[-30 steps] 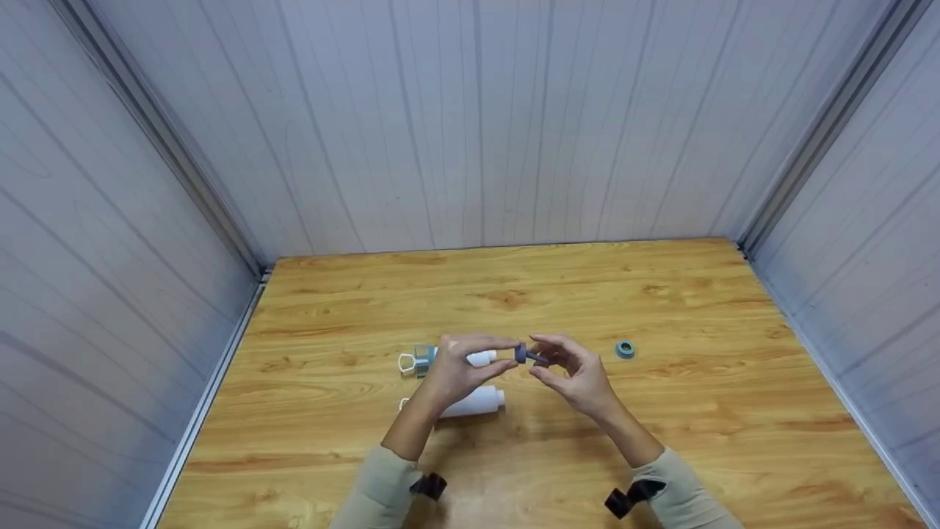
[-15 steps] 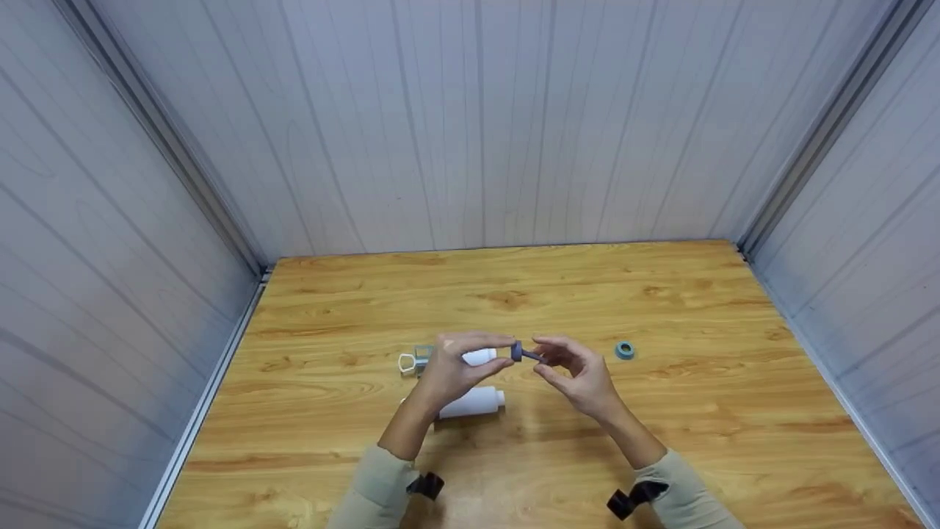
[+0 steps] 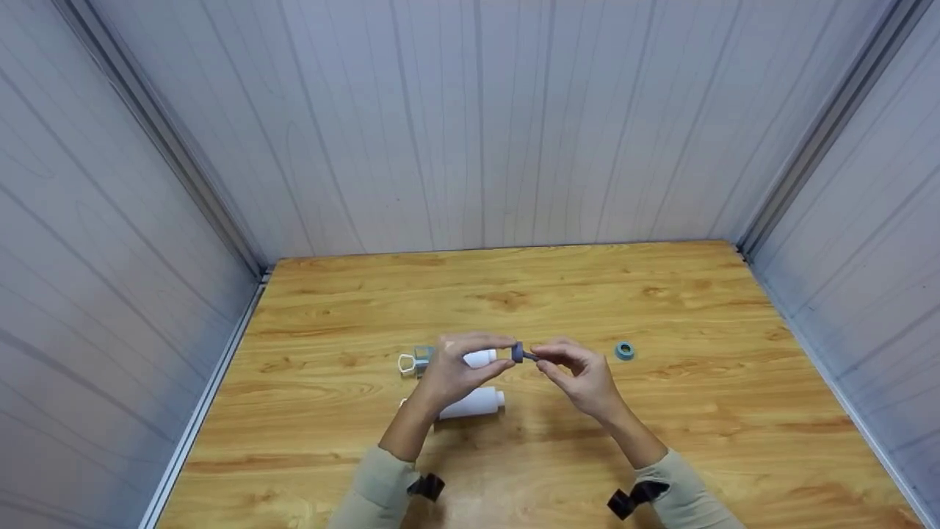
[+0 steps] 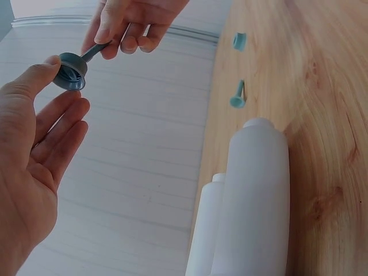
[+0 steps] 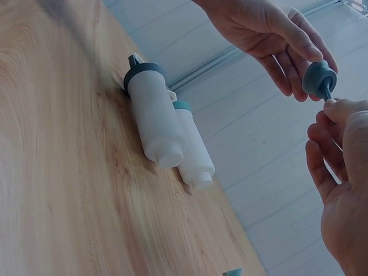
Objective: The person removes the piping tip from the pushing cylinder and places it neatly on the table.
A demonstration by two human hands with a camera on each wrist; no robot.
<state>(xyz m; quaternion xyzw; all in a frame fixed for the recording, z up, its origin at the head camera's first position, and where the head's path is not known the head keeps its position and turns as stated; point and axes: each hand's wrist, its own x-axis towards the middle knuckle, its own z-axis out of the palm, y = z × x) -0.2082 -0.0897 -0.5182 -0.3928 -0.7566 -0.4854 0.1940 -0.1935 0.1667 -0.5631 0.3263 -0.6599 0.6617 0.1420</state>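
Note:
Above the table, my left hand (image 3: 457, 371) pinches a small dark blue-grey round cap (image 4: 71, 71) between thumb and fingertips, its hollow side showing in the left wrist view. A thin stem (image 4: 94, 52) sticks out of the cap toward my right hand (image 3: 584, 378). The thumb and index finger of that hand pinch the stem's free end, which they partly hide. In the right wrist view the cap (image 5: 318, 79) shows from the stem side. My left hand overlaps part of a white bottle (image 3: 481, 358) lying on the table in the head view.
A second, wider white bottle (image 3: 472, 402) with a dark lid (image 5: 142, 70) lies beside the first, whose lid (image 5: 182, 106) is teal. Farther right is a teal ring (image 3: 624, 350). The left wrist view adds a teal stemmed piece (image 4: 237, 98) on the wooden table (image 3: 507, 279).
My right thumb and index finger have come together on the stem's end. Both hands first shifted slightly, the left hand with the cap a little leftward. Bottles and teal ring stay put.

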